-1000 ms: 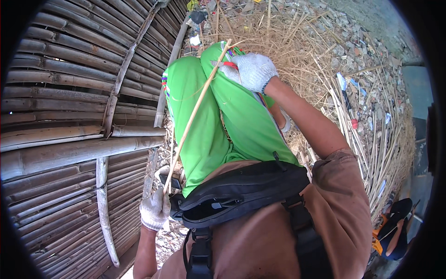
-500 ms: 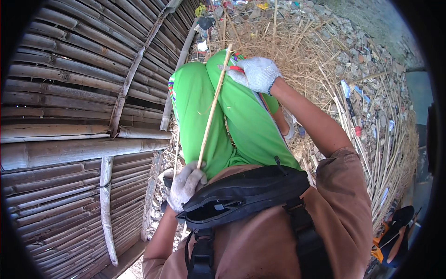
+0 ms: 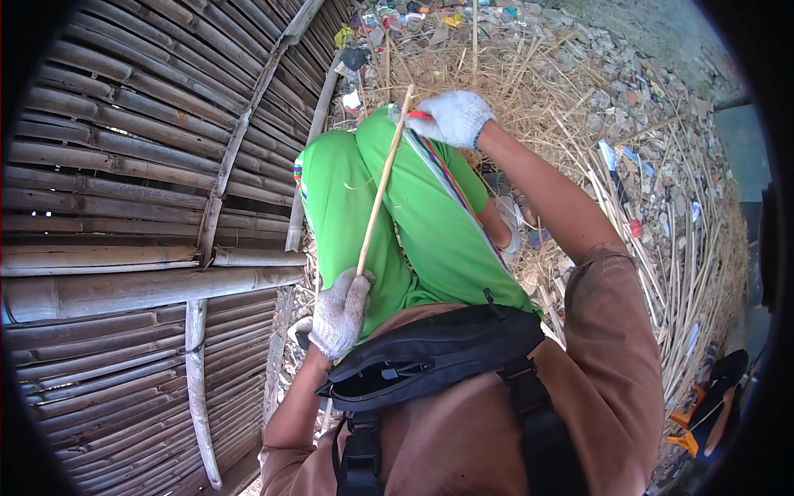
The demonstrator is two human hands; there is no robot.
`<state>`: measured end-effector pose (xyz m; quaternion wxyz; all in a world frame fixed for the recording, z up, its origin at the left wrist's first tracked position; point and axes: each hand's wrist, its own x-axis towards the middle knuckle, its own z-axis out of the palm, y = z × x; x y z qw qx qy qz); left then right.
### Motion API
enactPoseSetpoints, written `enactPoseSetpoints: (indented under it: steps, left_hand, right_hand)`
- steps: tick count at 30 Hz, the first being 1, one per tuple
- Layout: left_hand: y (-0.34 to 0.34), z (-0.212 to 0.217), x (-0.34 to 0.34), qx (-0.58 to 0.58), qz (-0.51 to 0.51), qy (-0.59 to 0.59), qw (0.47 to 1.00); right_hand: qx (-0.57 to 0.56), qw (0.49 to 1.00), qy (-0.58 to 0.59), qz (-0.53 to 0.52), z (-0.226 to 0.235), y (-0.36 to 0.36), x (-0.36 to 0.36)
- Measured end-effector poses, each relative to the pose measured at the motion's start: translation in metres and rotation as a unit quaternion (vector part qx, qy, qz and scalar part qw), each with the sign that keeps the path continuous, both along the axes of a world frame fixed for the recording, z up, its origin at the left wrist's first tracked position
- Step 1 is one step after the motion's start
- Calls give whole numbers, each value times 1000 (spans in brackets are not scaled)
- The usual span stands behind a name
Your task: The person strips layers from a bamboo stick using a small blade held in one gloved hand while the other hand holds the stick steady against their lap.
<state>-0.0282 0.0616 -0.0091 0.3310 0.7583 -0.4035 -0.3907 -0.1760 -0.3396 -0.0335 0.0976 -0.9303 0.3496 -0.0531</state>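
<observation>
The person's gloved left hand (image 3: 341, 314) grips the lower end of a stick (image 3: 382, 186), which slants across the green trousers (image 3: 451, 236) to their far edge at the knees. The gloved right hand (image 3: 456, 120) clasps a red knife (image 3: 419, 114), its blade at the stick's upper end. Straw (image 3: 529, 91) covers the ground beyond; a bamboo wall (image 3: 124, 285) stands left.

This is a rough outdoor yard beside a bamboo wall (image 3: 124, 165). The ground shows it: there are loose stones (image 3: 633, 83), dry shavings (image 3: 517, 78), scattered litter (image 3: 608, 155) and many thin sticks (image 3: 649, 289).
</observation>
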Motion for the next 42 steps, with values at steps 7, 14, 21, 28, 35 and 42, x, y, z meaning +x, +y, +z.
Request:
enactPoseSetpoints:
  steps: [7,14,21,28,35,42]
  left_hand:
    - [35,6,-6,44,32,94,994]
    - [-62,26,-2,37,74,293,953]
    - [-113,2,13,0,48,382,923]
    - [-67,5,14,30,69,421,904]
    - [-100,-3,19,14,56,516,855]
    - [-138,-23,34,-13,35,686,726]
  right_hand:
    - [11,985,-35,-167,4,-113,-81]
    - [148,943,-271,-123,-17,-44,-39]
    - [171,980,-102,-2,-36,28,-4]
    - [117,989,-95,-3,-44,26,-9]
    - [71,997,-18,38,-5,53,1]
    - [109,994,3,31,2,50,4]
